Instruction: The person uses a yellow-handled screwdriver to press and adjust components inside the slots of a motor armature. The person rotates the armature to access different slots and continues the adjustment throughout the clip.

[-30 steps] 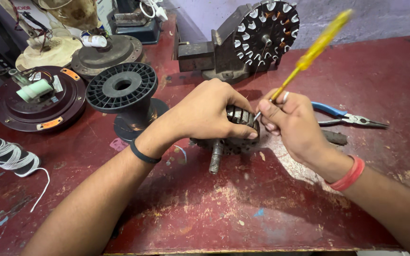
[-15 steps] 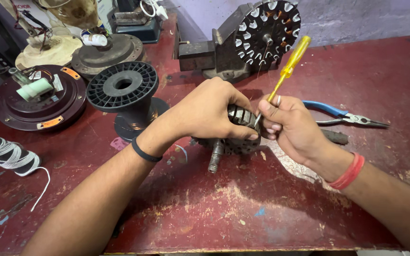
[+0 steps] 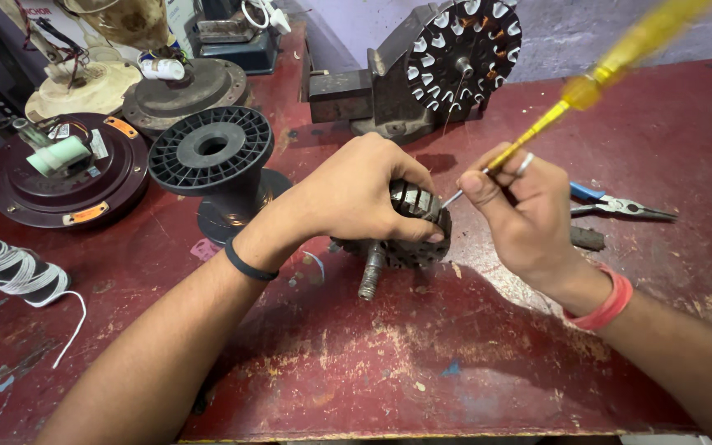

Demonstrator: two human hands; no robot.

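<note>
Holding: my left hand (image 3: 356, 194), grip closed over a slotted motor core (image 3: 409, 235) at the centre of the red worktop (image 3: 455, 363). My right hand (image 3: 529, 214), at 3 o'clock from it, pinches a yellow screwdriver (image 3: 587, 91), tip at the core. Blue-handled pliers (image 3: 611, 202) lie further toward 3 o'clock; a black spool (image 3: 212, 152) stands at 10 o'clock.

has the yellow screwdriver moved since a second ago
Yes. The yellow-handled screwdriver in the right hand swung its handle back down to the right, away from the grey bench vise it neared a moment ago.

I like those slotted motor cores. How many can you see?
2. One slotted core sits under the left hand; another core stands clamped in the vise behind. Others may be hidden.
</note>
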